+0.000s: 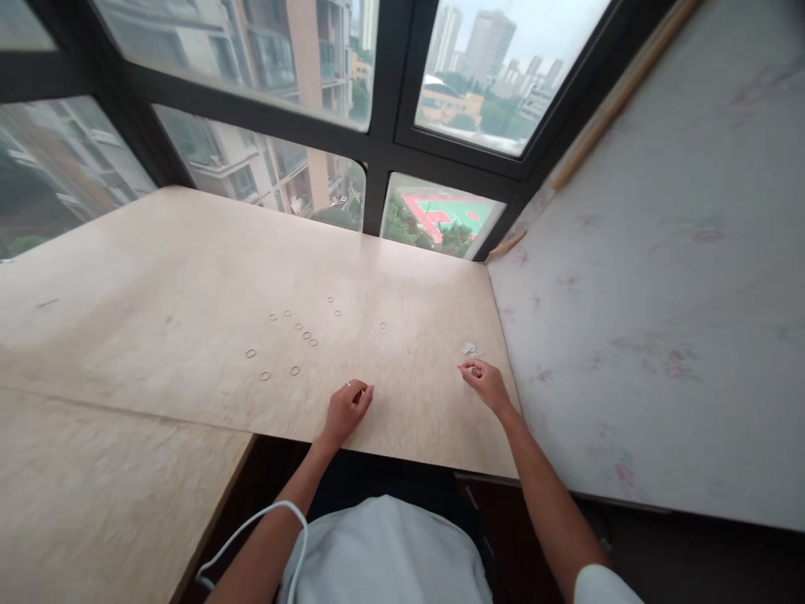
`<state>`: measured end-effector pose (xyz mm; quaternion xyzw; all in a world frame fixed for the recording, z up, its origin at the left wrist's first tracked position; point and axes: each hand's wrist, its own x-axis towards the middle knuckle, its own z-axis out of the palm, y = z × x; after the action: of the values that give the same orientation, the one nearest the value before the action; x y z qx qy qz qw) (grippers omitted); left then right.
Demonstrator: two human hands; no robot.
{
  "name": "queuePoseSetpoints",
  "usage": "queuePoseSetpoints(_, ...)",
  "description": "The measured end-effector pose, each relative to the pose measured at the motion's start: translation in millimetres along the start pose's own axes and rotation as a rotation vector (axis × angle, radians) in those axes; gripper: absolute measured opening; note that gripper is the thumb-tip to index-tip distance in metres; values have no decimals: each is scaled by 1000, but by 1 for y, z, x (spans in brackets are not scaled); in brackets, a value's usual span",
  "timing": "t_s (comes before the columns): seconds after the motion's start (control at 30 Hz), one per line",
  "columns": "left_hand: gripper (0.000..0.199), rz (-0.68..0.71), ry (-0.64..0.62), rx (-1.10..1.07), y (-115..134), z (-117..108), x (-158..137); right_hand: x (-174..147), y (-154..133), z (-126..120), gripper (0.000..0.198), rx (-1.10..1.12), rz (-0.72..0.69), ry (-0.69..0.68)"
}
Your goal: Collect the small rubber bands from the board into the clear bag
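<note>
My right hand point(486, 386) is raised a little at the right end of the pale wooden tabletop point(408, 403), thumb and fingertips pinched together. What they pinch is too small to make out. Just beyond those fingertips lies a small whitish, crumpled-looking thing point(469, 347). My left hand point(348, 411) rests near the front edge with its fingers curled in, and nothing shows between them. Several thin small rings lie scattered to the left and beyond it, among them one ring point(295, 371) close to that hand and another ring point(383, 325) apart from the group.
Dark-framed windows point(383, 151) run along the tabletop's far side. A pale flowered wall point(629, 294) bounds the right. At lower left, another wooden board point(113, 495) meets the tabletop. A white cable point(251, 520) loops across my left forearm.
</note>
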<state>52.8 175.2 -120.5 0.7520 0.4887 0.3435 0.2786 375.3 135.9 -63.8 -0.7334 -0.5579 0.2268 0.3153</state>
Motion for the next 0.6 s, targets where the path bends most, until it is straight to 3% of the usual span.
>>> queuePoseSetpoints(0.1, 32, -9, -7, 21, 2, 0, 2, -9, 24, -32, 39, -167, 53, 77)
queuePoseSetpoints(0.2, 32, -2, 0, 49, 3, 1, 3, -9, 34, -47, 34, -434, 110, 35)
queuePoseSetpoints(0.3, 32, 9, 13, 61, 4, 2, 4, -5, 37, -50, 25, -611, 155, -30)
queuePoseSetpoints(0.6, 31, -11, 32, 51, 4, 4, 2, 5, 37, -48, 23, -734, 164, -100)
